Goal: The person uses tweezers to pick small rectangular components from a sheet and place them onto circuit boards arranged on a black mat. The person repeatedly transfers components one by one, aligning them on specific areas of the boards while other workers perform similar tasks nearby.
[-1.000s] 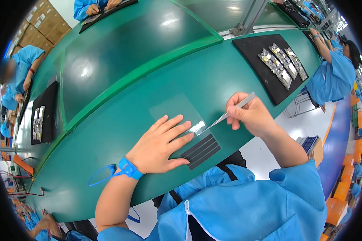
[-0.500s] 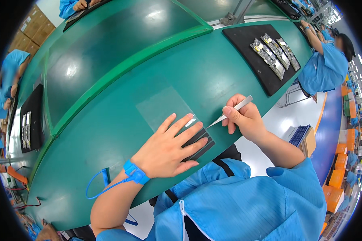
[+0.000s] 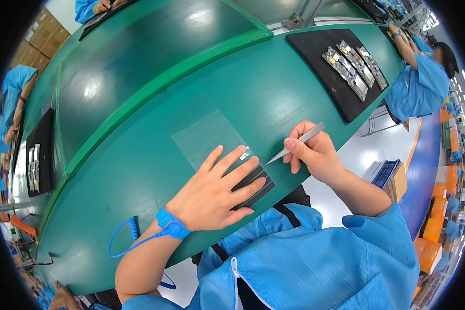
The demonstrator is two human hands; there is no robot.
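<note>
My left hand (image 3: 212, 192) lies flat with fingers spread over a clear plastic sheet (image 3: 207, 135) on the green table. Under and between those fingers show black strips (image 3: 253, 188) at the sheet's near end, partly hidden. A blue wrist strap (image 3: 171, 223) circles my left wrist, with a coiled cord attached. Pinched in my right hand (image 3: 315, 155) is a pair of metal tweezers (image 3: 307, 135). Their tips point down left, at the edge of the black strips just beyond my left fingertips; whether they grip anything is too small to tell.
A black mat (image 3: 315, 57) with several circuit boards (image 3: 344, 72) lies at the far right. A raised green ledge (image 3: 155, 90) crosses the table beyond my hands. Another black mat (image 3: 46, 137) with boards sits far left. Co-workers in blue sit around. Books (image 3: 390, 175) stand below at right.
The clear sheet and my left hand have shifted very slightly to the left. The tweezers stay at the strips' edge in my right hand.
</note>
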